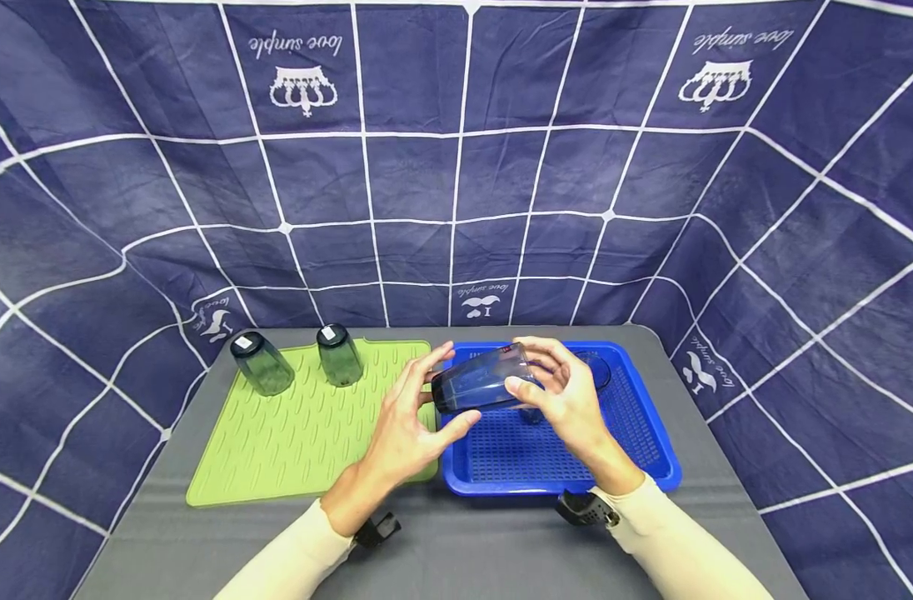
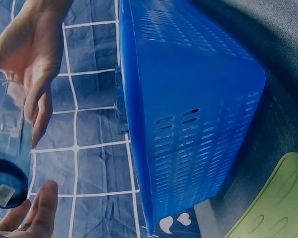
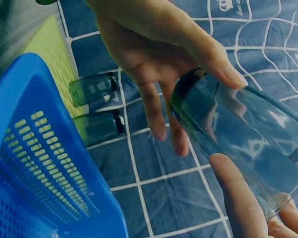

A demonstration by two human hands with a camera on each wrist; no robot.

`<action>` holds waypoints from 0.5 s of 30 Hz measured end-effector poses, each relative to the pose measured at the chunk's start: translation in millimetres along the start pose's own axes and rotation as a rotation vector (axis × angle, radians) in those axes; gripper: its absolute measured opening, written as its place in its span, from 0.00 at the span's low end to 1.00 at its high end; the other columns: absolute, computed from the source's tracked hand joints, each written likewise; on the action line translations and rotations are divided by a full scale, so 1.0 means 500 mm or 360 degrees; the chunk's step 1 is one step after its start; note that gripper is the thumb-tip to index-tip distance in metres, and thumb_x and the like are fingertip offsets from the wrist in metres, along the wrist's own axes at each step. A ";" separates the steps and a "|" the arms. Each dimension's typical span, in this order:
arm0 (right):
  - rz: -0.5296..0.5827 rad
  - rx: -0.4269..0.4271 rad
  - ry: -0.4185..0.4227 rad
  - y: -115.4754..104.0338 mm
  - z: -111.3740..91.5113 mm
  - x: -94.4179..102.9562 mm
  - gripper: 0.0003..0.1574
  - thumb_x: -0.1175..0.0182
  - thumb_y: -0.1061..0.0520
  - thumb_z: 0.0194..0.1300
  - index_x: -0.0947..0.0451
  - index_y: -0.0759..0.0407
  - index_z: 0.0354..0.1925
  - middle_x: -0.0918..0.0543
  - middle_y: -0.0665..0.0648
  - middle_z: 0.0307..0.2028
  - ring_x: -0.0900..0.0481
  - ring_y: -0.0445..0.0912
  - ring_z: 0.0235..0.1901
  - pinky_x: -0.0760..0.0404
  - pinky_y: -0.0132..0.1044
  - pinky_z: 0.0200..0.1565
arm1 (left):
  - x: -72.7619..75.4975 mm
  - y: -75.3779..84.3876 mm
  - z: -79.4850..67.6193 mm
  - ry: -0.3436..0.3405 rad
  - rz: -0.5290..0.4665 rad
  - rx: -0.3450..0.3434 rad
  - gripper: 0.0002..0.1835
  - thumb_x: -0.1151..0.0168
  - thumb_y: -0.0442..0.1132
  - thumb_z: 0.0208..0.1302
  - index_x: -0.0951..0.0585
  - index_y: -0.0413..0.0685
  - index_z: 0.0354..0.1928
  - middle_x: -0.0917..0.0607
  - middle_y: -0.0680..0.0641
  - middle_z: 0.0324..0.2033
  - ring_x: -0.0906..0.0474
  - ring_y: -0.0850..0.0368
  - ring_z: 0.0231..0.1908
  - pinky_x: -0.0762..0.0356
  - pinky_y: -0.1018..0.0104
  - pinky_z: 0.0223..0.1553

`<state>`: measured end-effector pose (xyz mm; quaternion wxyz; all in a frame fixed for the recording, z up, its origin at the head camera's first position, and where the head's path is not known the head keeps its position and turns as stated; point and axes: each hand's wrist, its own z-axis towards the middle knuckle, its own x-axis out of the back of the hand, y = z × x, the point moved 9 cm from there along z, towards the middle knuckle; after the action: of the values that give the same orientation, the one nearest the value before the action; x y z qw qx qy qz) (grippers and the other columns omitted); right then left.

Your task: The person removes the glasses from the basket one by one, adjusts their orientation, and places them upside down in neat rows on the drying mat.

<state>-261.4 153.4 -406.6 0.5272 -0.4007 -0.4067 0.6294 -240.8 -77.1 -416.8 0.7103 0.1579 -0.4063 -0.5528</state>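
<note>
A clear bluish drinking glass (image 1: 475, 383) is held tilted above the blue basket, its dark, thick base toward the left. My right hand (image 1: 565, 396) grips it near the rim end, thumb on the near side and fingers behind. My left hand (image 1: 415, 417) is at the base, fingers extended and thumb apart from them, with the base between. In the right wrist view the left thumb (image 3: 231, 74) lies right at the glass's side. A small pale sticker (image 2: 2, 195) shows on the base in the left wrist view.
A blue perforated basket (image 1: 655, 433) stands on the grey table (image 1: 494, 542), with another glass (image 1: 595, 368) inside at the back right. Left of it lies a green ridged mat (image 1: 306, 442). Two upside-down glasses, one left (image 1: 263, 364) and one right (image 1: 340, 357), stand at its back.
</note>
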 end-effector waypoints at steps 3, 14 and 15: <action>0.0119 -0.0065 -0.0011 0.007 0.001 -0.012 0.37 0.29 0.72 0.67 0.23 0.72 0.73 0.07 0.47 0.56 0.05 0.40 0.52 0.02 0.38 0.48 | -0.002 0.001 0.002 0.0002 -0.0048 0.0005 0.52 0.09 0.42 0.63 0.26 0.62 0.86 0.15 0.48 0.75 0.11 0.49 0.68 0.03 0.54 0.57; 0.0485 -0.0180 -0.0067 0.029 -0.007 -0.056 0.30 0.39 0.70 0.71 0.24 0.62 0.70 0.08 0.52 0.59 0.05 0.46 0.53 0.01 0.53 0.47 | 0.017 0.003 -0.005 0.0118 -0.0225 -0.0013 0.44 0.08 0.34 0.60 0.19 0.52 0.78 0.12 0.42 0.68 0.10 0.58 0.59 0.04 0.65 0.55; 0.0498 -0.0183 -0.0075 0.031 -0.008 -0.060 0.30 0.40 0.70 0.71 0.24 0.62 0.70 0.08 0.52 0.59 0.05 0.46 0.53 0.01 0.54 0.47 | 0.019 0.004 -0.006 0.0128 -0.0228 -0.0024 0.44 0.08 0.33 0.60 0.18 0.51 0.78 0.12 0.42 0.68 0.10 0.58 0.58 0.04 0.66 0.54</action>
<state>-259.2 122.5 -420.1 0.3892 -0.4737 -0.3870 0.6887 -236.8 -85.9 -413.5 0.6857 0.2033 -0.3610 -0.5984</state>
